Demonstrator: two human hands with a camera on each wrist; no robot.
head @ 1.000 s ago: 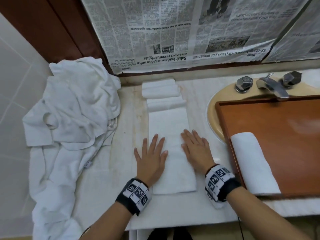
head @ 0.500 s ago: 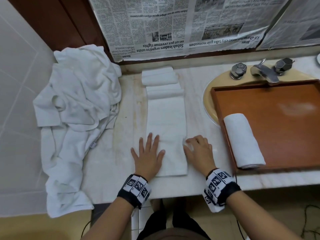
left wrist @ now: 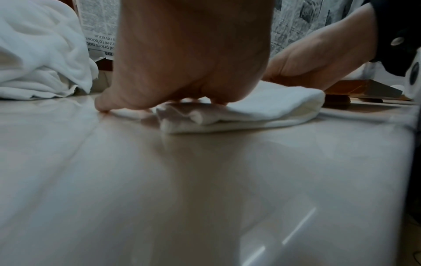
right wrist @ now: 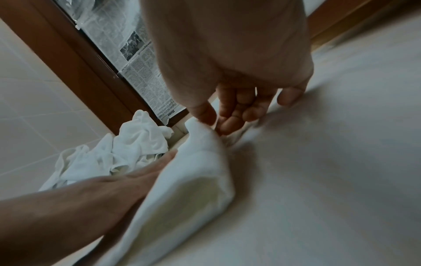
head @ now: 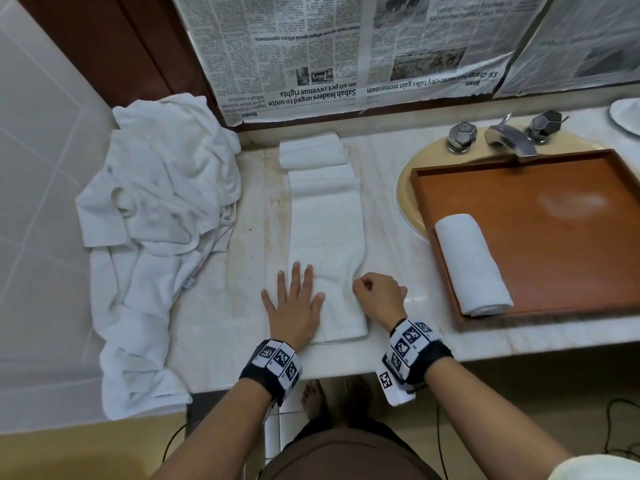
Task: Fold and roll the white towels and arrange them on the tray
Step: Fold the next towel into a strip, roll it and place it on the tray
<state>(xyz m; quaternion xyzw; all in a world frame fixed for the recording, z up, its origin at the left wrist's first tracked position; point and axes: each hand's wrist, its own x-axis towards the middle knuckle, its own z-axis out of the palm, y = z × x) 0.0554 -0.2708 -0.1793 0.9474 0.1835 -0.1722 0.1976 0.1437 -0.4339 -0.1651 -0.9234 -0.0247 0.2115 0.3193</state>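
The folded towel [head: 327, 258] lies lengthwise on the surface [head: 388, 244], bare marble along both long edges. The left hand [head: 294, 306] presses flat, fingers spread, on its near-left edge; the right hand [head: 379, 294] pinches its right edge. One rolled towel [head: 472, 268] sits at the tray's [head: 554, 244] left wall.

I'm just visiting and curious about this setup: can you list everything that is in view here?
long folded white towel: one, white, flat on the counter, between the hands
rolled white towel: one, white, on the tray
brown wooden tray: one, over the sink
crumpled white towel heap: white, counter's left
metal tap: silver, behind the tray
newspaper sheets: on the wall
left hand: flat on the long towel
right hand: pinches its right edge
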